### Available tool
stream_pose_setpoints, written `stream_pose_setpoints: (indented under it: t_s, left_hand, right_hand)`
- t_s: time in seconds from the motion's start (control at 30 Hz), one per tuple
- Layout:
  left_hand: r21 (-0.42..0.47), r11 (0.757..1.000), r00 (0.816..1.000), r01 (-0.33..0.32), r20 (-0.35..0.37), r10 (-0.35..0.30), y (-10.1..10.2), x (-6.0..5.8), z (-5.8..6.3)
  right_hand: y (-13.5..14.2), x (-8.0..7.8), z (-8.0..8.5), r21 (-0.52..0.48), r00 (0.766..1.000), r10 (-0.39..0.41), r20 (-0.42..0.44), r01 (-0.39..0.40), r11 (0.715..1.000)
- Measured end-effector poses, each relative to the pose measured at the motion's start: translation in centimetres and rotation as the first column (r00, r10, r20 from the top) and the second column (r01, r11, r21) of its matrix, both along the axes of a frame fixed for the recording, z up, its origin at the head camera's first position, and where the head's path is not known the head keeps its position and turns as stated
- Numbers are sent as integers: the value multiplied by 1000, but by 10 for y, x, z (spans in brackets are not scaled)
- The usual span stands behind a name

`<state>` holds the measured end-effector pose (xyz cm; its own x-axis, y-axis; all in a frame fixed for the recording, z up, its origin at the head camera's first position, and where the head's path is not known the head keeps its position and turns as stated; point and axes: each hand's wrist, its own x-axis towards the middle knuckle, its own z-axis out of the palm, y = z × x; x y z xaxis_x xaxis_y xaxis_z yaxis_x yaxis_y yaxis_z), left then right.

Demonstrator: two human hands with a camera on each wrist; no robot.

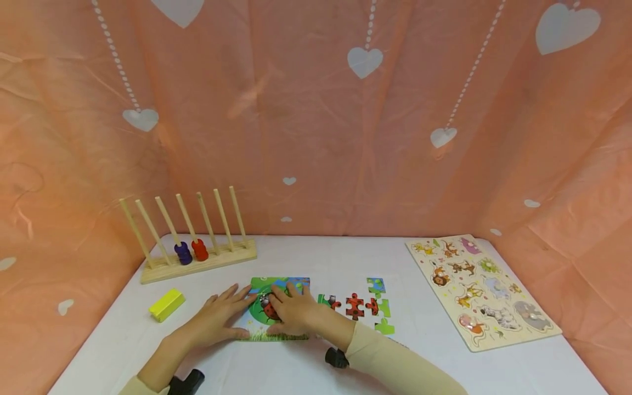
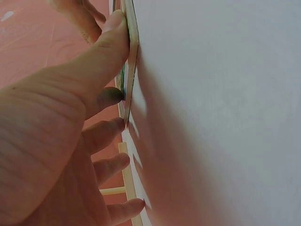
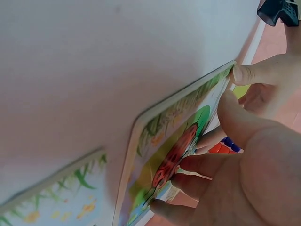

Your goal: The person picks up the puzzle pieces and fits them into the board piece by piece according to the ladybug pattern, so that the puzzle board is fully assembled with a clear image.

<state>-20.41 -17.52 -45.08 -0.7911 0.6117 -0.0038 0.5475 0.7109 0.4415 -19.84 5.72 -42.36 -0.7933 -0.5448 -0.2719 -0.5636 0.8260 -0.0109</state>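
Note:
A ladybug picture puzzle board (image 1: 257,334) lies on the white table, with grass along its near edge. My left hand (image 1: 219,317) is at its left side, fingers spread; the thumb touches the near left corner (image 3: 231,66). My right hand (image 1: 294,311) lies over the board's right part, its spread fingertips on the picture and its palm covering some of it. Right of the board are loose jigsaw pieces: a red spotted piece (image 1: 355,306), a green piece (image 1: 384,327) and several others. My right forearm hides some of that area.
At the back left stands a wooden peg rack (image 1: 199,264) with purple and red beads. A yellow block (image 1: 167,305) lies in front of it. An animal peg puzzle (image 1: 486,293) lies at the right. Another board with printed grass (image 3: 61,193) shows beside the ladybug board.

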Motion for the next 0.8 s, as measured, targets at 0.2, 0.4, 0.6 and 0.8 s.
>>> stream_pose_setpoints:
  t_s: [0.2, 0.4, 0.6, 0.8]
  left_hand:
    - [1, 1000, 1000, -1, -6, 1, 0, 0, -1]
    - [2, 1000, 1000, -16, 6, 16, 0, 1, -1]
    - [4, 1000, 1000, -26, 12, 26, 0, 3, 0]
    - [3, 1000, 1000, -26, 6, 26, 0, 2, 0]
  right_hand:
    - [0, -1, -1, -10, 1000, 5, -2, -5, 1000]
    - [-2, 0, 1, 7, 1000, 13, -10, -12, 1000]
    - [-3, 0, 0, 22, 1000, 5, -18, -5, 1000]
    - [-5, 0, -2, 48, 999, 9, -47, -6, 999]
